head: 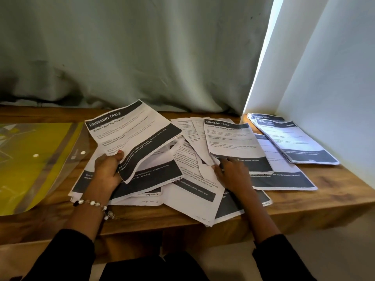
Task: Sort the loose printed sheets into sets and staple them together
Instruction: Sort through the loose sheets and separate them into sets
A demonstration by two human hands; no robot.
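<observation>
Head view shows sorting barely begun: the left hand [107, 169] pinches one lifted sheet [132, 136], while the right hand [233, 173] rests spread on the loose pile [190, 179] at the desk's [304, 203] middle. One neater stack [294, 140] lies far right (no stapler visible); stapling remains, I judge.

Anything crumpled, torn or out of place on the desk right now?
Nothing looks damaged. The loose sheets lie fanned and askew mid-desk, as expected while sorting. A tidier stack sits at the right. No stapler is in view.
</observation>
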